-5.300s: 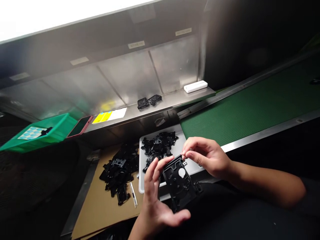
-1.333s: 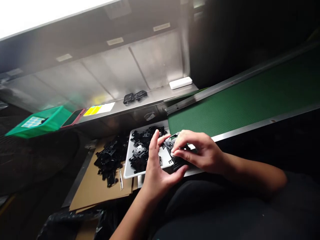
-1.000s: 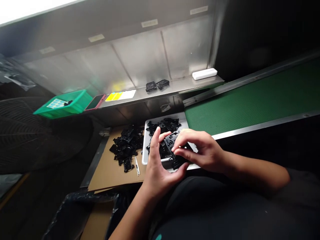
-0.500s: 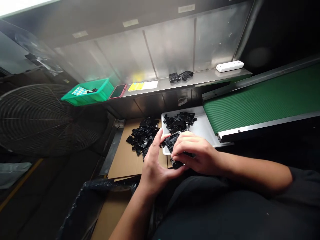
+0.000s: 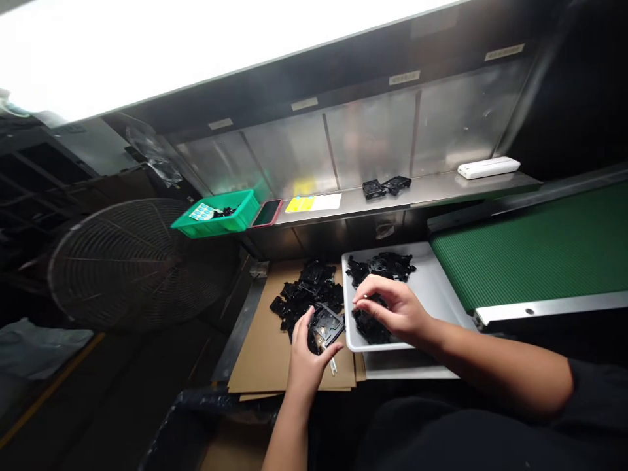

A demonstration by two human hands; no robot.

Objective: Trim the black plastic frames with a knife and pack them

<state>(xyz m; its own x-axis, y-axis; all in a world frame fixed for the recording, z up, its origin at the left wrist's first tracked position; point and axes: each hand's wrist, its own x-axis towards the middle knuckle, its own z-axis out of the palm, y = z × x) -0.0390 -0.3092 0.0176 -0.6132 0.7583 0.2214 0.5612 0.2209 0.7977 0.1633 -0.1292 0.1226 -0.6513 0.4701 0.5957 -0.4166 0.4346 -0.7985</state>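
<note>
Right hand (image 5: pixel 392 313) off black plastic frame (image 5: pixel 326 330)

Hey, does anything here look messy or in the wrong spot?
Yes, a little: the black plastic parts lie in a loose heap on the bare cardboard sheet, beside the white tray, not inside it. They look spilled, though the tray holds a pile too.
</note>
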